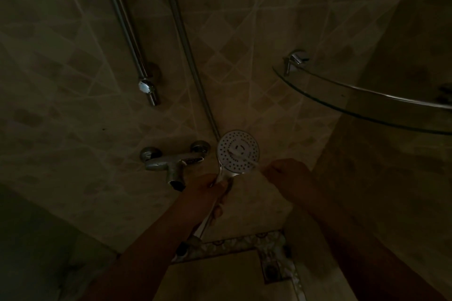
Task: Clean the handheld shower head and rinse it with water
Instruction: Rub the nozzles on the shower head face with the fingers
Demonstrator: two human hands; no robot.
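The scene is very dim. A round white shower head (238, 151) faces me, its dotted spray plate turned up toward the camera. My left hand (208, 190) is wrapped around its chrome handle just below the head. My right hand (286, 170) is closed on a thin white brush-like stick (242, 156) that lies across the spray plate, its tip near the plate's centre. The hose (186, 39) runs up the wall from behind the head.
A chrome mixer tap (171, 161) juts from the tiled wall left of the head. A slide bar (132, 39) ends above it. A curved glass corner shelf (362, 102) hangs at the right. A floor drain (271, 270) lies below.
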